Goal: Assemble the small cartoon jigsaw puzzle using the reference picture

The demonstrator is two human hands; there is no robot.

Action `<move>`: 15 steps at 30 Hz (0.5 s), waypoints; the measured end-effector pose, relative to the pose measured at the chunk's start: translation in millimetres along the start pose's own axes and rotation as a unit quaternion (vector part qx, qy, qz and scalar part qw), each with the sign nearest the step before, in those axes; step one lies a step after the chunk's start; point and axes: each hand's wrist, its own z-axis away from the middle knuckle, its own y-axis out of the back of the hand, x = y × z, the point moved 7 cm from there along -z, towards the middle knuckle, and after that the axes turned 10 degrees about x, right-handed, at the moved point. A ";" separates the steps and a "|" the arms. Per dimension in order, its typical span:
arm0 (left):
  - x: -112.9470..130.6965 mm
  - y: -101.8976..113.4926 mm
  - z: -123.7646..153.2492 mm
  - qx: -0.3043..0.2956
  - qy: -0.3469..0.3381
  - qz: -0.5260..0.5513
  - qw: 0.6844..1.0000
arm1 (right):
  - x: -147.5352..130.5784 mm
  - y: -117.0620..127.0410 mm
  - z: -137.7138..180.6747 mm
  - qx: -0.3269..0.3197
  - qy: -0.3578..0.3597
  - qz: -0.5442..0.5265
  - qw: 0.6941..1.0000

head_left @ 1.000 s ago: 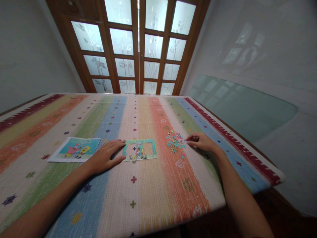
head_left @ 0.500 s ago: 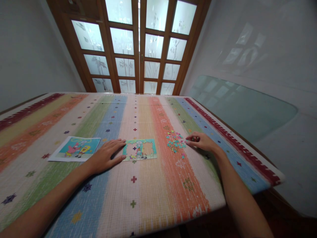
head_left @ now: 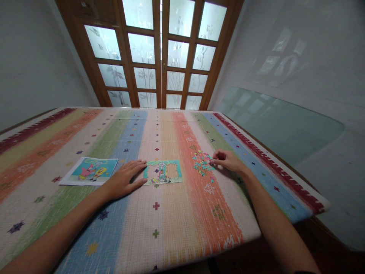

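Note:
A partly built jigsaw puzzle [head_left: 163, 172] with a teal border lies on the striped tablecloth [head_left: 171, 213]. My left hand [head_left: 122, 179] rests flat beside its left edge, fingers stretched out and touching it. A heap of loose puzzle pieces [head_left: 202, 163] sits to the right of the puzzle. My right hand [head_left: 226, 160] is at the right edge of that heap, fingers curled in a pinch at the pieces; what they hold is too small to make out.
A printed cartoon reference picture [head_left: 89, 170] lies left of my left hand. The table's right edge [head_left: 285, 167] and near edge [head_left: 242, 238] drop off close by. Wooden glass-paned doors [head_left: 159, 57] stand behind the table; a glass sheet [head_left: 279, 121] leans at the right wall.
My right hand has shifted slightly left and farther toward the loose pieces. My left hand has stayed on the puzzle's edge.

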 end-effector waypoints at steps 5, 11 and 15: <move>1.0 0.0 0.4 -0.002 -0.002 -0.007 1.000 | -49.8 -71.6 -3.5 -0.063 0.048 -0.039 0.996; 0.8 -0.1 0.4 -0.002 -0.001 -0.007 1.000 | -107.9 -166.0 -6.2 -0.149 0.137 -0.006 0.979; 2.7 0.1 -0.3 0.003 -0.005 -0.006 1.000 | -116.8 -196.5 -17.9 -0.136 0.149 0.028 0.979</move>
